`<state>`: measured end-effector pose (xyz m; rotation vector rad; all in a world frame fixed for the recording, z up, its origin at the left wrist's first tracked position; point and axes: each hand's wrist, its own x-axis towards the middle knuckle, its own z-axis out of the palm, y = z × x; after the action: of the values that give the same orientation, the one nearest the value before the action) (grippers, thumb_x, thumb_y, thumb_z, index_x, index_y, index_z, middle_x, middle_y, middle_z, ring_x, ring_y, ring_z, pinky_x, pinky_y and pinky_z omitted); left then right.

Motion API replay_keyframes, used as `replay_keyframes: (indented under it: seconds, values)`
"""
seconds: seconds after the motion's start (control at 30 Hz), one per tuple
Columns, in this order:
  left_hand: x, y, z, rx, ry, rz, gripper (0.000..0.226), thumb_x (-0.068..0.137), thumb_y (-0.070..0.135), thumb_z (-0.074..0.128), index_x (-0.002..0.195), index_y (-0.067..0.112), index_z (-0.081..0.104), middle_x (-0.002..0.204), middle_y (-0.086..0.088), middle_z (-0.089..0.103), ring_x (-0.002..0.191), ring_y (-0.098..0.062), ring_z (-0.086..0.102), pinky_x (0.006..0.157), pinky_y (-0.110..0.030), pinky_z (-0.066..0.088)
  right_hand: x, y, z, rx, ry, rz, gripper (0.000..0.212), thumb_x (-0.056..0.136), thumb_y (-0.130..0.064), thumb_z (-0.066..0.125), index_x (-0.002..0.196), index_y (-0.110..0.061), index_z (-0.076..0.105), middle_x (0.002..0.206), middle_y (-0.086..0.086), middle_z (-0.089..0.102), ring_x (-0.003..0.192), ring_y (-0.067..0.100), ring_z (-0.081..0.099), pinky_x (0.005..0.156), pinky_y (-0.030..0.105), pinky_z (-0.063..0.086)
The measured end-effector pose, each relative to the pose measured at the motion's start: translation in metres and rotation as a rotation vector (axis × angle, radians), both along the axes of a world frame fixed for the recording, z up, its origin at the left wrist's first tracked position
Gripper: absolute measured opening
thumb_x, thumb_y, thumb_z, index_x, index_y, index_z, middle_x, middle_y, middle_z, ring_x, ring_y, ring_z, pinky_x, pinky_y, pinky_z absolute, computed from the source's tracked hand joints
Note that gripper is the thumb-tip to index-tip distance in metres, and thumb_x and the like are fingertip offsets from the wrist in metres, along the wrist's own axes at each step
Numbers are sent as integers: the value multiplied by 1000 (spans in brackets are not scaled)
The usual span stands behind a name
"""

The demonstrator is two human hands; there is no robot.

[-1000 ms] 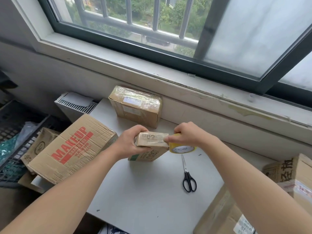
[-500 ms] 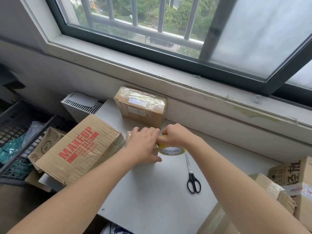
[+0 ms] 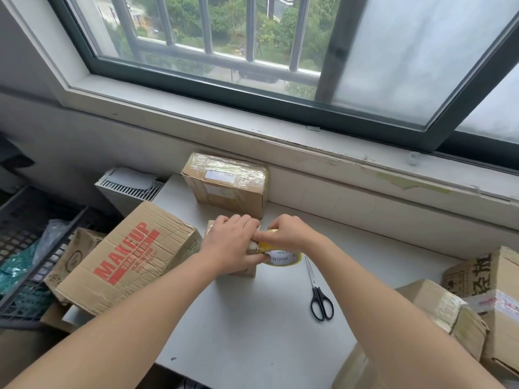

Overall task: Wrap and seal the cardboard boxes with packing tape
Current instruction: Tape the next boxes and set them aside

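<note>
Your tape roll is yellow, and its white inner label has black print. Small box beside it is plain brown. Back box is brown under shiny clear tape, with a white label patch. Big box on your left is tan with red MAKEUP lettering and ribbed crease lines. Scissors have black handles and silver blades. Counter is pale grey-white. Crate is a black lattice, bag teal. Right-side box is brown with black characters. Window frame is dark green-black.
</note>
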<state>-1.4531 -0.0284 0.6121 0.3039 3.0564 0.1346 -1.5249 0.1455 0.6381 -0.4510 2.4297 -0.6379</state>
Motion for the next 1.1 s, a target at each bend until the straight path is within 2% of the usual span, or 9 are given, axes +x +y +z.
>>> replay_keyframes:
  seconds: [0.13,0.23,0.37,0.53,0.63,0.73,0.9,1.03,1.1]
  values:
    - [1,-9,2,4,-3,-84,76,79,84,35,126,28,52,114,11,55,107,-16,54,92,-37,37,0,20,-3,-178,-172,-1,58,82,-68,69,60,-19,48,55,-9,36,55,12,35,55,30,27]
    - [1,-13,3,16,-24,-129,78,81,85,28,126,26,53,114,10,57,106,-16,54,96,-40,39,7,19,-11,-165,-163,-28,58,82,-68,70,62,-19,48,56,-7,36,56,13,34,55,32,27]
    - [4,-18,3,72,6,-225,62,94,71,28,120,22,57,109,7,58,100,-18,55,91,-39,39,21,12,-31,-75,-160,-9,64,84,-76,61,58,-21,40,57,-6,33,56,15,31,55,32,25]
    - [-2,-27,6,67,13,-348,42,100,56,39,116,24,59,106,10,61,99,-17,56,91,-40,41,39,24,-40,-242,-255,-55,65,83,-77,62,60,-22,35,60,-9,29,59,14,28,55,31,22]
    - [-11,-29,11,74,-31,-443,31,95,45,43,112,25,60,106,12,64,107,-16,53,100,-42,35,45,34,-39,-353,-282,-49,60,84,-72,66,66,-19,45,66,-6,34,65,15,32,60,31,25]
    - [-13,-26,13,58,-43,-495,28,92,35,39,108,26,60,104,14,65,117,-14,50,115,-53,23,51,35,-39,-361,-277,-22,51,90,-59,69,64,-20,46,62,-10,36,60,11,33,58,29,27]
    - [-2,-23,14,22,-102,-389,53,92,43,19,122,29,60,123,12,57,138,-15,31,119,-70,-4,66,28,-44,-336,-277,-34,58,92,-61,64,62,-24,30,60,-11,26,56,12,25,55,31,19]
    - [18,-23,0,51,22,-221,38,95,44,30,119,35,58,128,5,51,138,-25,35,115,-77,7,69,31,-44,-328,-303,-6,58,92,-65,60,66,-19,36,62,-9,27,57,12,26,56,32,20]
    - [25,-26,-7,68,61,-185,32,96,45,33,117,36,55,123,6,51,134,-23,37,116,-75,10,69,36,-41,-339,-345,25,57,94,-64,59,68,-15,47,62,-9,37,58,12,36,58,32,29]
